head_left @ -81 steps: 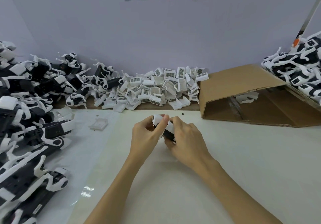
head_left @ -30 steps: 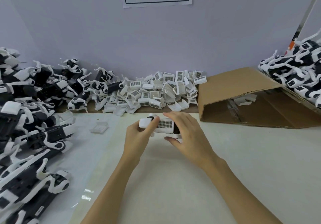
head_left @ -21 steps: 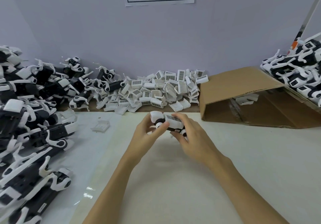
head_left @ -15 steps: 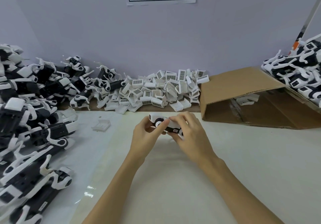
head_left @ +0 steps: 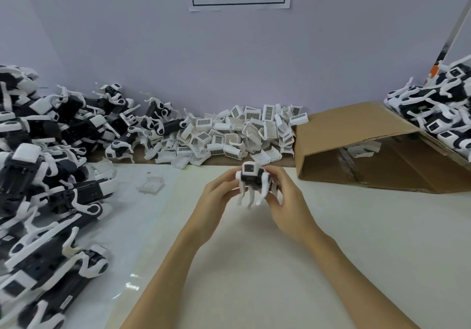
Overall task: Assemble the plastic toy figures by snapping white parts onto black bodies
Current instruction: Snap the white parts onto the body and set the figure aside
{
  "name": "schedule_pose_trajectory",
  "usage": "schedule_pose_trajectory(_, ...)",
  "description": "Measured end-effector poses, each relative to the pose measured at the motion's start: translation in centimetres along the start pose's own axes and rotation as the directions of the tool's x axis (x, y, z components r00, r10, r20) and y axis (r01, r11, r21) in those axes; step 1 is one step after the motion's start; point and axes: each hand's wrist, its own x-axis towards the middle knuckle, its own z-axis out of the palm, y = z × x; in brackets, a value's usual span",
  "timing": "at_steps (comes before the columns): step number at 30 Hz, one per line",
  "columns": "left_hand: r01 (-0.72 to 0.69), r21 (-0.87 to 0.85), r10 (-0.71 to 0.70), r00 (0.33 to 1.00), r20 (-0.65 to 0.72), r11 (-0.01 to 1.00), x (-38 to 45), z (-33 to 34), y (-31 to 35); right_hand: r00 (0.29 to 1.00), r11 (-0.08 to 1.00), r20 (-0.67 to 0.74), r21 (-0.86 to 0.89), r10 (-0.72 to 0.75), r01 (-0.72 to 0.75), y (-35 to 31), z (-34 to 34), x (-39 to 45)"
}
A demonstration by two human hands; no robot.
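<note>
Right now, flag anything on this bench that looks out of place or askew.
One clear part lies alone on the table, apart from the white parts heap. The cardboard box lies tipped on its side. Otherwise nothing stands out.

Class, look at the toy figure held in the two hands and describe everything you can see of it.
The toy figure is a small dog-like piece of glossy plastic: a black body with a white boxy head showing a dark square face, and thin white legs hanging down. It is upright, held above the pale table, facing the camera. The left hand and the right hand grip its sides.
</note>
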Motion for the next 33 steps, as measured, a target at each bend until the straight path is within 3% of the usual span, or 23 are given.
schedule_pose_trajectory(3, -0.031, 0.147, 0.025, 0.999, 0.044, 0.989, -0.2, 0.5, 0.2, 0.998, 0.988, 0.028, 0.14, 0.055, -0.059, 0.5, 0.3, 0.0)
schedule_pose_trajectory(7, -0.084, 0.3, 0.094, 0.995, -0.021, 0.95, -0.4, 1.0, -0.5, 0.997, 0.996, -0.082, 0.092, -0.014, 0.022, 0.1, 0.7, -0.2)
schedule_pose_trajectory(12, -0.096, 0.342, 0.14, 0.985, -0.104, 0.935, -0.2, 0.9, -0.7, 0.984, 0.972, -0.072, -0.183, -0.164, 0.148, -0.2, 0.3, 0.0)
schedule_pose_trajectory(16, -0.066, 0.26, 0.071, 0.997, -0.009, 0.963, -0.2, 0.4, -0.3, 0.952, 0.86, -0.12, -0.473, -0.28, 0.193, -0.6, 0.2, 0.1)
schedule_pose_trajectory(19, 0.022, 0.136, -0.02, 1.0, -0.02, 0.99, -0.5, 0.7, 0.3, 0.919, 0.777, -0.098, -0.572, -0.381, 0.261, -0.6, 0.1, 0.1)
schedule_pose_trajectory(21, -0.005, 0.244, 0.027, 0.996, -0.087, 0.97, -0.8, 1.4, 0.1, 0.909, 0.751, -0.073, -0.593, -0.409, 0.29, -0.5, 0.4, -0.1)
schedule_pose_trajectory(24, -0.055, 0.329, 0.122, 0.975, -0.188, 0.943, -0.6, 1.9, -0.7, 0.921, 0.784, -0.081, -0.555, -0.382, 0.276, -0.3, 0.6, -0.2)
schedule_pose_trajectory(27, 0.009, 0.196, 0.055, 0.948, -0.313, 0.98, -0.3, 0.8, -0.5, 0.954, 0.856, -0.043, -0.455, -0.295, 0.245, -0.1, 0.1, 0.0)
schedule_pose_trajectory(33, 0.107, 0.111, -0.072, 0.957, -0.28, 0.988, 0.0, -0.7, -0.9, 0.983, 0.882, 0.079, -0.433, -0.167, 0.185, -0.5, -0.6, 0.0)
